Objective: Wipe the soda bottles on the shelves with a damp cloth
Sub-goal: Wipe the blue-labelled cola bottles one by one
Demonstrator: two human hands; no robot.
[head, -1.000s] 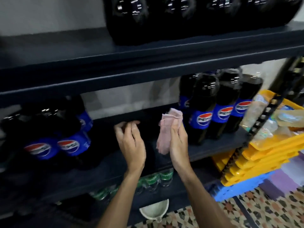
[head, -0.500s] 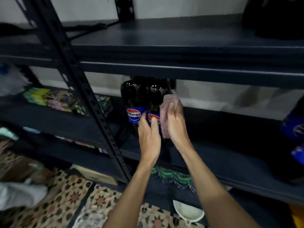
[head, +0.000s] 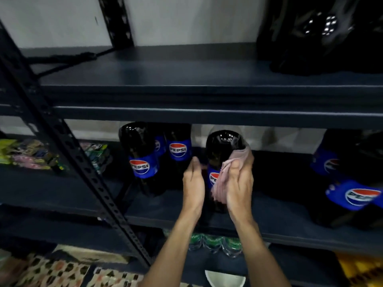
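Half a second ago both hands were reaching into the cluster of bottles (head: 145, 160) at the left of the shelf (head: 279, 218). Now one bottle (head: 222, 146) stands apart from that group, to its right and nearer the shelf's front edge, upright. The right hand (head: 240, 187) grips the pink cloth (head: 221, 181) and presses it against the bottle's right front, over part of the label. The left hand (head: 193, 183) lies against the bottle's left side with fingers roughly straight, holding nothing, though motion blurs it. So the reach has become contact: wiping of this bottle appears to be starting, with the left hand likely steadying it. The cluster and more bottles at right (head: 352, 195) are probably still to be wiped.
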